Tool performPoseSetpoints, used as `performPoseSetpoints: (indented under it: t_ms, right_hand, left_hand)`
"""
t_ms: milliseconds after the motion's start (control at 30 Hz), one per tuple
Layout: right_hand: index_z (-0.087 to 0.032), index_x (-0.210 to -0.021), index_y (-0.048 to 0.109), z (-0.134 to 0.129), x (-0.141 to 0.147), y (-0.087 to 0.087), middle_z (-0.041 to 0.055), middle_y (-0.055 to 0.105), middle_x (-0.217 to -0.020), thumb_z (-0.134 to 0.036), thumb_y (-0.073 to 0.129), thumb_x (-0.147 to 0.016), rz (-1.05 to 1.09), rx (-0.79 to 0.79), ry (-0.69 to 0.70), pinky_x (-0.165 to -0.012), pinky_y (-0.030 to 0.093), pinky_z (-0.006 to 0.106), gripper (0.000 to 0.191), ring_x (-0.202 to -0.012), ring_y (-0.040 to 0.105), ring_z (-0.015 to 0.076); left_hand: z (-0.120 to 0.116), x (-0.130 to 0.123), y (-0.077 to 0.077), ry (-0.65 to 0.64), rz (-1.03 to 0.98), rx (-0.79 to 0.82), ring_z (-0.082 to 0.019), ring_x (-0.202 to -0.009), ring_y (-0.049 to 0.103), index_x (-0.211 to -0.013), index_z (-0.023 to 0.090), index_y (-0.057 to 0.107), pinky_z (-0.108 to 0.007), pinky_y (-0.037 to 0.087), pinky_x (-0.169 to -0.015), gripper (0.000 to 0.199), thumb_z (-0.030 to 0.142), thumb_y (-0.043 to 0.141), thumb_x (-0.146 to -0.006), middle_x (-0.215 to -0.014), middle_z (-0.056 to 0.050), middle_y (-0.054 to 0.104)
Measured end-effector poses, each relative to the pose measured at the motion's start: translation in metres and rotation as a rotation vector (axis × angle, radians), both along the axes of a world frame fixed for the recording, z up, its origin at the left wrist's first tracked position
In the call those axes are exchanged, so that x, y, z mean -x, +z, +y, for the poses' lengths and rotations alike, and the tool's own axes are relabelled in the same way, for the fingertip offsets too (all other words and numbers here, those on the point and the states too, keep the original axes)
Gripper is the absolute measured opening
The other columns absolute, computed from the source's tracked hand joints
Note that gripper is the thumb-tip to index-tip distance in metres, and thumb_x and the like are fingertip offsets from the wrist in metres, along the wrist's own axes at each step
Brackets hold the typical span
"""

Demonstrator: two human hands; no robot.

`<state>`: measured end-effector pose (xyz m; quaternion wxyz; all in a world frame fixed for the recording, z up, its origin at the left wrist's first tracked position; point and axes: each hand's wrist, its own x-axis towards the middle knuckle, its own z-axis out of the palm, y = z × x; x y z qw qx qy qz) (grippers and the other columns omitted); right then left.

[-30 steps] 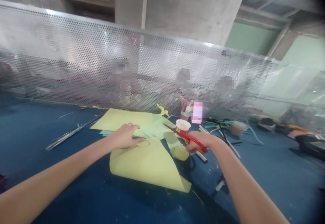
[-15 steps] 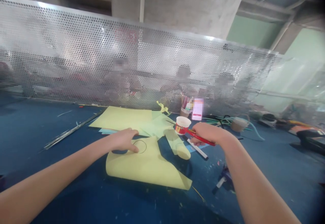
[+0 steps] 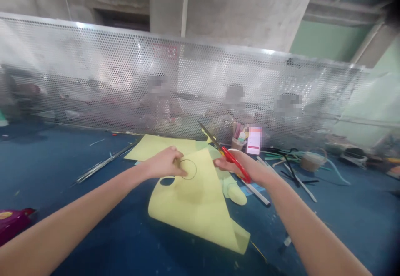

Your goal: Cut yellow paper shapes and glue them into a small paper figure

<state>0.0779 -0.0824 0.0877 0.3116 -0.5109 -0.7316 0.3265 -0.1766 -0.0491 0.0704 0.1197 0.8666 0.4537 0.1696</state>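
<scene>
My left hand (image 3: 167, 162) pinches the upper left edge of a yellow paper sheet (image 3: 200, 203), thumb on its face beside a drawn circle. The sheet is lifted and curls at its lower edge; a round cut-out shows near its left side. Red-handled scissors (image 3: 235, 163) are in my right hand (image 3: 242, 167), just right of the sheet, their blades pointing up and to the left, apart from the paper. A paper cup behind my right hand is mostly hidden. Below it lies a pale yellow rounded paper piece (image 3: 236, 193).
More yellow paper (image 3: 162, 144) lies behind. A lit phone (image 3: 254, 139) stands beside a cup of markers (image 3: 238, 140). Pipe cleaners (image 3: 296, 174) and a tub (image 3: 312, 161) are at right, thin rods (image 3: 104, 163) at left. A perforated metal screen (image 3: 193, 80) borders the table, people beyond it.
My left hand has lifted the yellow sheet off the table and gripped its edge. The scissors have swung to point more upward and come nearer the sheet. The view has shifted too.
</scene>
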Motion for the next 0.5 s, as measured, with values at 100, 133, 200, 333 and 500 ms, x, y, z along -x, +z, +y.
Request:
performPoseSetpoints:
  t_ms: [100,133,200,333,500]
  right_hand:
    - [-0.019,-0.06,0.043,0.0,0.015,-0.005,-0.0085,0.039,-0.05,-0.04,0.073,-0.059,0.034,-0.011,-0.004,-0.046,0.028,0.022,0.036,-0.046,0.036,0.0069]
    - [-0.019,-0.06,0.042,0.0,0.019,-0.006,-0.009,0.038,-0.049,-0.039,0.073,-0.059,0.055,-0.013,-0.034,-0.044,0.026,0.022,0.037,-0.044,0.035,0.0064]
    - [-0.02,-0.062,0.042,-0.001,0.026,-0.006,-0.0088,0.04,-0.049,-0.039,0.073,-0.058,0.106,-0.021,-0.099,-0.043,0.026,0.022,0.036,-0.044,0.036,0.0068]
    - [-0.021,-0.068,0.039,-0.002,0.032,-0.003,-0.0079,0.044,-0.054,-0.044,0.069,-0.061,0.212,-0.06,-0.18,-0.046,0.033,0.023,0.037,-0.047,0.042,0.0089]
    - [-0.023,-0.072,0.036,0.002,0.032,-0.001,-0.0077,0.045,-0.055,-0.046,0.066,-0.064,0.408,-0.103,-0.255,-0.047,0.036,0.024,0.039,-0.047,0.046,0.0106]
  left_hand:
    - [-0.009,-0.001,0.013,0.019,-0.08,-0.055,-0.024,-0.082,0.054,-0.079,0.017,0.064,-0.03,0.04,-0.071,0.043,0.055,0.065,-0.059,-0.09,-0.006,0.057]
    - [-0.011,0.0,0.017,0.017,-0.113,-0.063,-0.025,-0.086,0.055,-0.078,0.017,0.064,-0.03,0.04,-0.074,0.041,0.054,0.066,-0.059,-0.091,-0.006,0.058]
    - [-0.015,0.003,0.024,0.007,-0.179,0.001,-0.024,-0.086,0.057,-0.075,0.018,0.065,-0.03,0.041,-0.075,0.037,0.052,0.065,-0.062,-0.09,-0.004,0.061]
    - [-0.02,0.012,0.035,-0.013,-0.46,0.362,-0.021,-0.081,0.061,-0.099,0.021,0.064,-0.028,0.045,-0.068,0.043,0.051,0.065,-0.067,-0.09,-0.003,0.066]
    - [-0.023,0.017,0.042,-0.012,-0.912,0.63,-0.02,-0.078,0.064,-0.109,0.016,0.056,-0.03,0.048,-0.067,0.053,0.047,0.068,-0.068,-0.094,-0.01,0.067]
